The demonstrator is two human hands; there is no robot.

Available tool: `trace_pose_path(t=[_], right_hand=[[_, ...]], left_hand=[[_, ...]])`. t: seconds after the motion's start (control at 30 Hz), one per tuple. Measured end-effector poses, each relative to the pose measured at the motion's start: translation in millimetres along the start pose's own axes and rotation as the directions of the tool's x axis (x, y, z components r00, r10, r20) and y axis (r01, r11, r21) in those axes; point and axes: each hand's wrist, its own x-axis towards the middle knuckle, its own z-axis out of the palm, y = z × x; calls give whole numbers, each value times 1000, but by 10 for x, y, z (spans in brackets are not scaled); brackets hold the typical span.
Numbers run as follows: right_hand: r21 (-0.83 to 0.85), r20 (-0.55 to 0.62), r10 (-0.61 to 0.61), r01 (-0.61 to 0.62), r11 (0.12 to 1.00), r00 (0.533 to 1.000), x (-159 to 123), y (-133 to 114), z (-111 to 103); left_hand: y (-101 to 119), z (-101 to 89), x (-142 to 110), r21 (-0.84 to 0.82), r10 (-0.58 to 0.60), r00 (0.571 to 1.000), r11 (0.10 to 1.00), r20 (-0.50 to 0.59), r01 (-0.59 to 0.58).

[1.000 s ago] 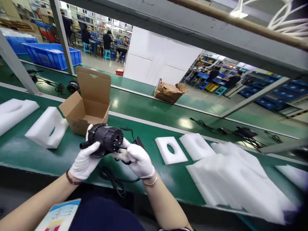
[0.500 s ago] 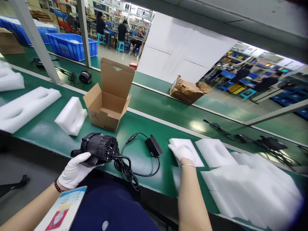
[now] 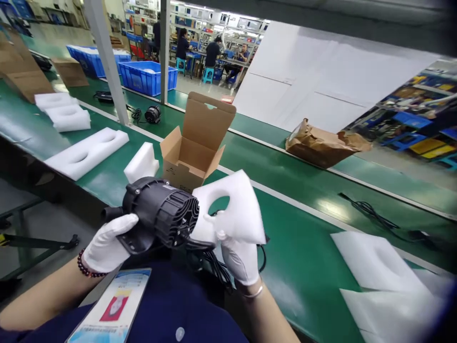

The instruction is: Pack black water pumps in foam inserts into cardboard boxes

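My gloved left hand (image 3: 109, 244) grips a black pump (image 3: 160, 209) by its base at the left end. A black cable (image 3: 217, 269) hangs from the pump's right end, partly behind my other hand. In my gloved right hand (image 3: 241, 257) is a white foam insert (image 3: 243, 205) with a round hole, held upright close to the pump's right end. An open cardboard box (image 3: 194, 155) stands just behind the pump. Left of the box is a white foam block (image 3: 143, 162). The power adapter is mostly hidden behind the foam insert.
A long foam piece with two holes (image 3: 89, 152) lies at left on the green bench (image 3: 300, 267). More foam sheets (image 3: 382, 262) lie at right. A crumpled brown paper bag (image 3: 324, 143) and blue bins (image 3: 148, 78) stand farther back. Several people sit in the background.
My right hand has picked up the foam insert from the bench at right and brought it left beside the pump. The pump is raised a little. The view has swung left.
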Motion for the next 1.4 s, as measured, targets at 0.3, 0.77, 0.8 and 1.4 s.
trace_pose_path(t=[0.3, 0.77, 0.8, 1.4], right_hand=[[99, 307, 373, -420, 902, 875, 281, 206, 423], [-66, 310, 507, -514, 855, 804, 499, 329, 552], [-110, 313, 481, -472, 875, 819, 499, 356, 571], [-458, 885, 2, 871, 180, 465, 717, -231, 1034]], left_hand=[[-75, -99, 439, 305, -7, 997, 952, -77, 30], [-209, -240, 562, 802, 179, 967, 596, -183, 41], [-247, -251, 543, 794, 201, 957, 606, -208, 46], [-8, -187, 462, 865, -49, 998, 501, 25, 3]])
